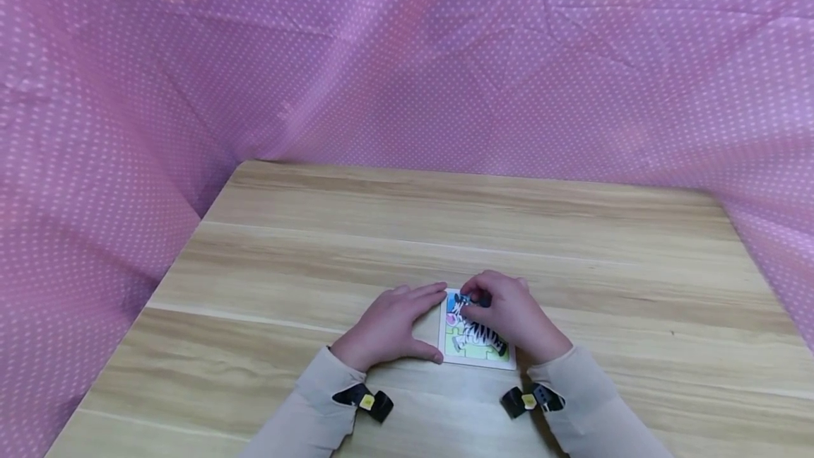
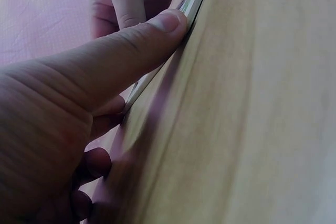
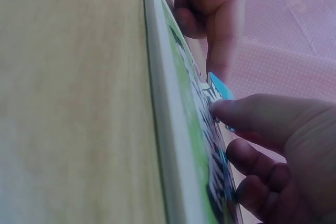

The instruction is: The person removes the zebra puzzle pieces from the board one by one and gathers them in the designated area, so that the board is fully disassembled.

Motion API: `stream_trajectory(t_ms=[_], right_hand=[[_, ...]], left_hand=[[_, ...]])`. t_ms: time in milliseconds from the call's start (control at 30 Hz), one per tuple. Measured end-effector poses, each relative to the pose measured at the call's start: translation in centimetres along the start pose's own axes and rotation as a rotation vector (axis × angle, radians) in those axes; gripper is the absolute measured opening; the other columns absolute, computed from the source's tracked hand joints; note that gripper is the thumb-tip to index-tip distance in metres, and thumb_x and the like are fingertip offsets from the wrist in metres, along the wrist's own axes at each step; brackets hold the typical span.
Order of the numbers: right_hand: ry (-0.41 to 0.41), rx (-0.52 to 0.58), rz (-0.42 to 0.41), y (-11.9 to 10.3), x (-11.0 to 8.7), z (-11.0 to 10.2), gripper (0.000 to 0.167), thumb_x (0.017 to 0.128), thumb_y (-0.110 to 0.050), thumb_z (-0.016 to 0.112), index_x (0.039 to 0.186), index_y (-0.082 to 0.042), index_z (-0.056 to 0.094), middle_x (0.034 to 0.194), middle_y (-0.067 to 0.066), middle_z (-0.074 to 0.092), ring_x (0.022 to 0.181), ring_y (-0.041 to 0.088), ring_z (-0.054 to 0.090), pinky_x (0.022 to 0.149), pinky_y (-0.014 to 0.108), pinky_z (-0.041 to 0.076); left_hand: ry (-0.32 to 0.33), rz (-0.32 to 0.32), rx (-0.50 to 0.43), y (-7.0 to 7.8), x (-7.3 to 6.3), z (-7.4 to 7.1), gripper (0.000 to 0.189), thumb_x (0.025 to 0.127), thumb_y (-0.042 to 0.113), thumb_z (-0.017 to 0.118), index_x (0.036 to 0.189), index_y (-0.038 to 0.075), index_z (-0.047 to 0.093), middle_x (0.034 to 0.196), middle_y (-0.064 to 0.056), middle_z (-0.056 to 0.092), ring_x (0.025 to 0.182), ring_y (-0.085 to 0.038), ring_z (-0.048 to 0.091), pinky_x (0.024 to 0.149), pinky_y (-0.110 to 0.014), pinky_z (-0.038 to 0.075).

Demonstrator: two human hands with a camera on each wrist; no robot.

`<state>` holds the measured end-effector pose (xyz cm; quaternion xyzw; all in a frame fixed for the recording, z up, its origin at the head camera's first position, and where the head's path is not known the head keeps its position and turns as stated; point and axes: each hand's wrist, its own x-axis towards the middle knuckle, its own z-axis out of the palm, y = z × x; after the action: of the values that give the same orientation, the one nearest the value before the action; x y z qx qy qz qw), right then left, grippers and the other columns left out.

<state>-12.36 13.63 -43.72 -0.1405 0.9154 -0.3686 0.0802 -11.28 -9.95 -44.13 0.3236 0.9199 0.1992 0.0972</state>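
A small jigsaw puzzle with a zebra picture and a white frame lies flat on the wooden table. My left hand steadies it from the left, thumb at the near left corner and straight fingers at the far left corner. Over its upper part, my right hand pinches a puzzle piece between thumb and finger. In the right wrist view this puzzle piece, with blue on it, stands tilted up from the puzzle's surface. My right fingers hide part of the picture in the head view.
The wooden table extends around the puzzle on every side. A pink cloth with white dots hangs behind the table and along its sides. Each wrist bears a black strap device, such as the left one.
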Motion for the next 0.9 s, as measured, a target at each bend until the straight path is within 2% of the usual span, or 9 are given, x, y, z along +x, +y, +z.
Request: stream_trajectory(t_ms=[167, 267, 367, 533, 900], right_hand=[[0.022, 0.009, -0.017, -0.19, -0.11, 0.05, 0.016, 0.086, -0.018, 0.079, 0.101, -0.016, 0.074, 0.094, -0.007, 0.066, 0.087, 0.011, 0.061, 0.096, 0.046, 0.040], [0.038, 0.006, -0.029, -0.32, -0.18, 0.03, 0.014, 0.086, -0.014, 0.078, 0.099, -0.015, 0.074, 0.093, -0.006, 0.067, 0.084, 0.011, 0.062, 0.089, 0.039, 0.048], [0.031, 0.018, -0.013, -0.44, -0.17, 0.01, 0.013, 0.087, -0.010, 0.077, 0.099, -0.014, 0.074, 0.090, -0.006, 0.067, 0.079, 0.010, 0.061, 0.076, 0.033, 0.053], [0.011, 0.048, 0.025, -0.55, -0.17, -0.06, 0.014, 0.089, -0.006, 0.073, 0.100, -0.014, 0.075, 0.086, -0.006, 0.067, 0.076, 0.010, 0.060, 0.073, 0.031, 0.052], [0.028, 0.038, 0.000, -0.37, -0.29, 0.04, 0.014, 0.087, -0.007, 0.075, 0.098, -0.016, 0.075, 0.088, -0.007, 0.068, 0.077, 0.010, 0.059, 0.073, 0.031, 0.052]], left_hand=[[0.000, 0.002, 0.001, -0.03, -0.03, 0.03, 0.100, 0.071, 0.065, 0.080, 0.152, 0.018, 0.045, 0.160, 0.009, 0.036, 0.133, -0.018, 0.047, 0.109, -0.042, 0.038], [0.001, 0.006, 0.001, -0.02, -0.05, 0.05, 0.100, 0.071, 0.064, 0.080, 0.152, 0.018, 0.045, 0.160, 0.009, 0.036, 0.135, -0.019, 0.046, 0.109, -0.043, 0.037], [0.005, 0.011, -0.001, -0.03, -0.08, 0.07, 0.100, 0.071, 0.064, 0.081, 0.152, 0.018, 0.045, 0.160, 0.008, 0.037, 0.134, -0.019, 0.047, 0.109, -0.043, 0.037], [0.013, 0.018, 0.004, -0.06, -0.11, 0.22, 0.100, 0.071, 0.064, 0.080, 0.152, 0.017, 0.045, 0.160, 0.009, 0.036, 0.137, -0.020, 0.045, 0.110, -0.044, 0.036], [0.013, 0.014, 0.005, -0.05, -0.16, 0.56, 0.100, 0.071, 0.065, 0.080, 0.153, 0.018, 0.045, 0.160, 0.010, 0.035, 0.123, -0.016, 0.051, 0.103, -0.040, 0.040]])
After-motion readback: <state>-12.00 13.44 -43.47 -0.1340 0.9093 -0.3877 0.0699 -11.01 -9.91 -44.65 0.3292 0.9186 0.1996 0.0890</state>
